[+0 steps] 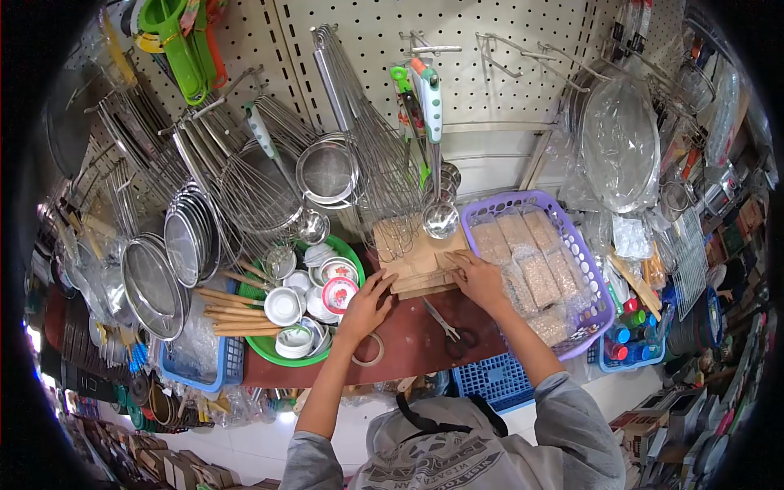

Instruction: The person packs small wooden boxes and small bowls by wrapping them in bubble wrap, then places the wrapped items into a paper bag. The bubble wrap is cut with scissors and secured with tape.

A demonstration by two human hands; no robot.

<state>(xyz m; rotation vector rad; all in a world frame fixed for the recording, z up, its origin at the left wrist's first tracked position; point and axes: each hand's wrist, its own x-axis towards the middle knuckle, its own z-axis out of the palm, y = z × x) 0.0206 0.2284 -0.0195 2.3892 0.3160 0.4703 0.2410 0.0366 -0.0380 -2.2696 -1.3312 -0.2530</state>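
Observation:
A flat piece of brown cardboard point(423, 255) with fold lines and flaps lies on the reddish-brown shelf, between my hands. At its left edge, my left hand point(369, 309) grips it with bent fingers. My right hand point(480, 282) holds the right side, fingertips over the upper face. Just below the cardboard are scissors point(447, 328) with dark handles, blades pointing up toward it. A roll of tape point(369, 349) rests beside my left forearm. Behind the cardboard sits a bubble-wrapped packet point(397, 235).
A purple basket point(606, 304) with several bubble-wrapped packets stands right. On the left, a green basin point(266, 351) holds small bowls, near wooden handles point(237, 322). Whisks point(371, 163), strainers point(153, 286) and a ladle point(441, 219) hang low over the shelf. A blue crate point(494, 384) is below.

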